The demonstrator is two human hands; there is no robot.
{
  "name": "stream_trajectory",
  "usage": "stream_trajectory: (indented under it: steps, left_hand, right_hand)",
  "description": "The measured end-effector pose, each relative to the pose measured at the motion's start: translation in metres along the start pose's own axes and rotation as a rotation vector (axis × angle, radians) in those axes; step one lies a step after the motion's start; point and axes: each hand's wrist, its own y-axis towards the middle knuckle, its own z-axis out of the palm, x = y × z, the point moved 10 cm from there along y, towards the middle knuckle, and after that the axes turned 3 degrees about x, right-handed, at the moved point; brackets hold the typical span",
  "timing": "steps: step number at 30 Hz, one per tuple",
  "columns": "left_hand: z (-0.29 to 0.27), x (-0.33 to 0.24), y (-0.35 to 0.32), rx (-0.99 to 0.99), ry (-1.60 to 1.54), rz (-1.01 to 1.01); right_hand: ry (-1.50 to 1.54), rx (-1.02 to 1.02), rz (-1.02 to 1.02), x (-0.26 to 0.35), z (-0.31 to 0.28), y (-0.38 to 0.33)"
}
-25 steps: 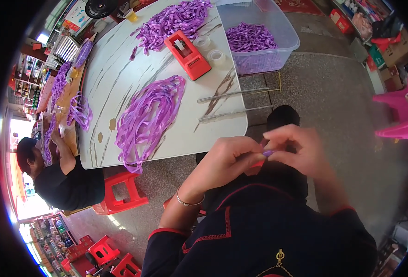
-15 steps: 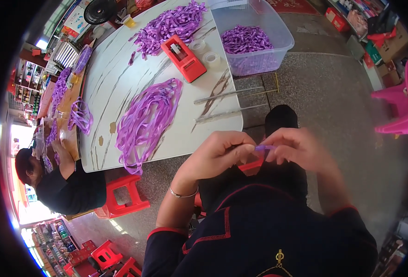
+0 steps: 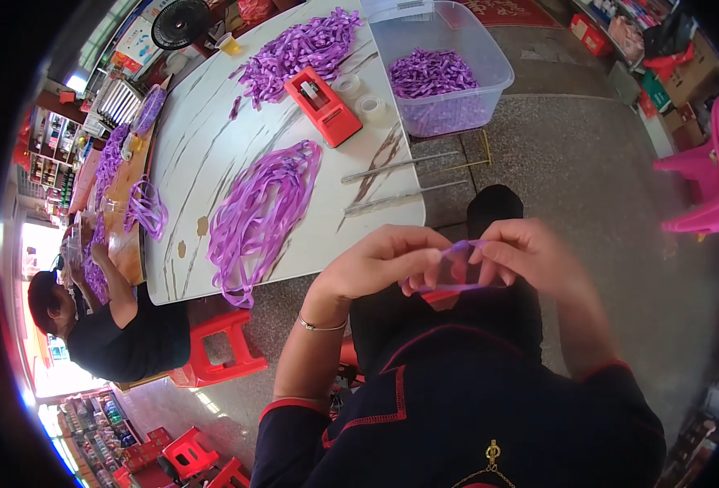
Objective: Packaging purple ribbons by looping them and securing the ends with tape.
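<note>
Over my lap, my left hand (image 3: 396, 262) and my right hand (image 3: 522, 252) are close together, both pinching a purple ribbon (image 3: 458, 286). The ribbon spans the gap between the fingers as a small loop, and part of it is blurred. On the table to the left lies a loose bundle of long purple ribbons (image 3: 266, 215). Behind it sits a red tape dispenser (image 3: 324, 108). Farther back is a heap of short folded purple ribbons (image 3: 301, 53). More of these lie in a clear plastic bin (image 3: 496, 77) to the right.
The marble-patterned table (image 3: 184, 175) holds two tape rolls (image 3: 370, 105), a cup (image 3: 228, 44) and metal rods (image 3: 400, 167). At the left a co-worker (image 3: 123, 325) sits by a wooden table with ribbons. A fan (image 3: 180, 24), red stool (image 3: 225, 346) and pink chair (image 3: 709, 175) stand around.
My hands have drawn slightly apart, and the ribbon between them has opened into a wider loop. The co-worker's arm has shifted a little.
</note>
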Motion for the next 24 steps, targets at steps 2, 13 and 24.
stream_trajectory:
  steps: [2,13,24]
  left_hand:
    - [0.0,0.0,0.003,-0.02,0.011,-0.021]
    - [-0.008,0.011,0.014,-0.084,-0.085,0.006]
    - [-0.013,0.02,0.02,-0.113,-0.237,-0.05]
  right_hand:
    - [-0.018,-0.002,-0.004,0.0,-0.002,0.0]
    - [-0.121,-0.032,-0.041,0.007,-0.01,0.001]
    - [-0.193,-0.197,-0.131,0.019,-0.029,0.0]
